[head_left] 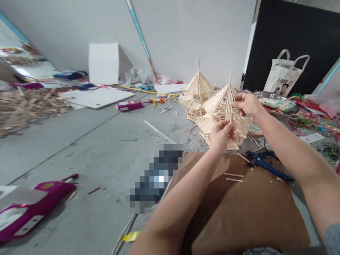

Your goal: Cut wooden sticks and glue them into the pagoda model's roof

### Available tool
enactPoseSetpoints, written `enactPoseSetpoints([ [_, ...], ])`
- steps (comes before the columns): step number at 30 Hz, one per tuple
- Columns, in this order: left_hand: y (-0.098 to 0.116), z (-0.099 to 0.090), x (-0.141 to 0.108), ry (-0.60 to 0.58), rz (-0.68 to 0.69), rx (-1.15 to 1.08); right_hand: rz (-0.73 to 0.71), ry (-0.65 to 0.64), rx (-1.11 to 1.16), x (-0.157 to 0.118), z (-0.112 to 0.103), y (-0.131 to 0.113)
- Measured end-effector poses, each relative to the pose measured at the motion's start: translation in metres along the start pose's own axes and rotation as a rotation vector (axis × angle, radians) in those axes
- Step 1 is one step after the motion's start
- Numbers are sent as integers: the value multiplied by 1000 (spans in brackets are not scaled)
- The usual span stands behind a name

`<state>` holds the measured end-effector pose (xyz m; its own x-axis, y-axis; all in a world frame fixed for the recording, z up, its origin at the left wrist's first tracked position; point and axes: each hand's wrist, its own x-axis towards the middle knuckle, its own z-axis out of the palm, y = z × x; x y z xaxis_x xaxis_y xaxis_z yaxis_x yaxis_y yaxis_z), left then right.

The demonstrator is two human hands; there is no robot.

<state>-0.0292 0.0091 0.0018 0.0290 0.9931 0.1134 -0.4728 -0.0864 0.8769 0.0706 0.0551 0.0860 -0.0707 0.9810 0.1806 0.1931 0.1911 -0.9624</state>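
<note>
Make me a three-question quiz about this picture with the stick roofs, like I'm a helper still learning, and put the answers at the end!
1. Pick one. What do the left hand and the right hand both touch?
A) the white bag
B) the nearer pointed stick roof
C) the metal bowl

2. True or false? Two short sticks lie on the brown sheet, between the left forearm and the blue tool.

3. Short answer. Which hand is higher up in the picture?

Key: 1. B; 2. True; 3. The right hand
</note>
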Motion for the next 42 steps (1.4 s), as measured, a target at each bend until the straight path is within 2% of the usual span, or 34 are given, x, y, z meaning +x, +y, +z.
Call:
enactPoseSetpoints([
  [13, 0, -1, 1, 14, 11, -22, 3, 1, -5, 1, 0, 1],
  [29, 2, -3, 2, 3, -101, -154, 3, 15, 43, 0, 1, -1],
  [36, 5, -4, 4, -22, -200, -233, 4, 16, 57, 0, 0, 0],
  [42, 2, -4, 4, -74, -191, -291, -6, 11, 60, 2, 0, 2],
])
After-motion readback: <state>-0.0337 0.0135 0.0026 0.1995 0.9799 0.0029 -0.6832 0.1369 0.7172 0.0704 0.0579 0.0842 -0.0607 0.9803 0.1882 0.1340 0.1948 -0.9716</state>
